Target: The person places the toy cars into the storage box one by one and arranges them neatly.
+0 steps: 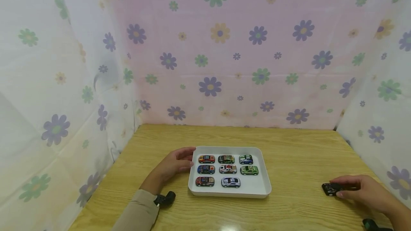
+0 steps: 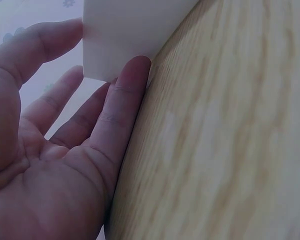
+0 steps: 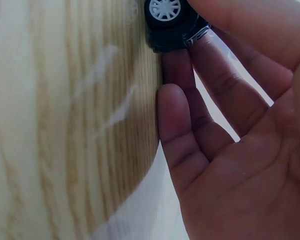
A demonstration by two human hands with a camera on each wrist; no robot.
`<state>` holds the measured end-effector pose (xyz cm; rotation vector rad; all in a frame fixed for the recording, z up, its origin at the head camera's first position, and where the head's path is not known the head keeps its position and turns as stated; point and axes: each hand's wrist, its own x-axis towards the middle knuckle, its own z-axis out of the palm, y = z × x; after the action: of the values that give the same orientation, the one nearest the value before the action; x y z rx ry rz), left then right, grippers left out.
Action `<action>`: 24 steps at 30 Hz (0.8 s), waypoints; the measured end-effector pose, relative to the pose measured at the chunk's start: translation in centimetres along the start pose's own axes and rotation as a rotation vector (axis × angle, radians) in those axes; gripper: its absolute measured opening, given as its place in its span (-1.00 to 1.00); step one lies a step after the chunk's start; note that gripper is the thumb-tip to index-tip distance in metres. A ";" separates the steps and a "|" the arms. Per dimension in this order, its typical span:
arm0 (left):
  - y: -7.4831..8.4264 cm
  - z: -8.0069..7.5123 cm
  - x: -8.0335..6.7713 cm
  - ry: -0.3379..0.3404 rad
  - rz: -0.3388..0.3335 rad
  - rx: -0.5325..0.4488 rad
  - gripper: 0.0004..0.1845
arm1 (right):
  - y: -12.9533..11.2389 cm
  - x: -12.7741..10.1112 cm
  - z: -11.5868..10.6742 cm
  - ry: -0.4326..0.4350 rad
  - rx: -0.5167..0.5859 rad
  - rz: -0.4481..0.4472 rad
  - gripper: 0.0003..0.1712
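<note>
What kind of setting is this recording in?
Probably a makeshift recording booth, not a lived-in room: a wooden table enclosed by flowered cloth, with a white tray of toy cars.

No legible text, label, brand, number or sign is found in any of the three views. The toy cars in the white tray (image 1: 263,174) carry coloured liveries, but these are too small for any characters to be made out. The black toy car (image 3: 172,22) pinched by the right hand (image 1: 363,190) shows only a plain wheel hub. The flowered cloth bears no lettering.
</note>
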<state>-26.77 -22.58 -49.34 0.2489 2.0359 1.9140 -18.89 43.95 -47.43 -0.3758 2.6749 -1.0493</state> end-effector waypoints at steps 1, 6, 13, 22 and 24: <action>0.0 0.0 0.0 0.001 0.001 0.001 -0.30 | 0.0 0.1 0.0 0.006 -0.014 -0.005 -0.47; 0.0 0.0 -0.1 0.010 0.005 0.018 -0.30 | -0.3 0.4 0.4 0.024 -0.057 -0.017 -0.49; 0.0 -0.1 -0.1 0.007 0.015 0.032 -0.30 | -1.2 1.2 0.9 -0.022 -0.024 -0.098 -0.53; 0.0 0.0 -0.1 0.004 0.010 0.024 -0.30 | -2.9 1.8 1.8 -0.035 0.020 -0.139 -0.56; 0.0 0.0 -0.1 0.002 0.008 0.020 -0.30 | -3.3 2.1 2.0 -0.017 -0.008 -0.141 -0.56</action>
<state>-26.68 -22.61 -49.31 0.2607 2.0597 1.9000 -19.74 39.68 -46.85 -0.5791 2.6712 -1.0686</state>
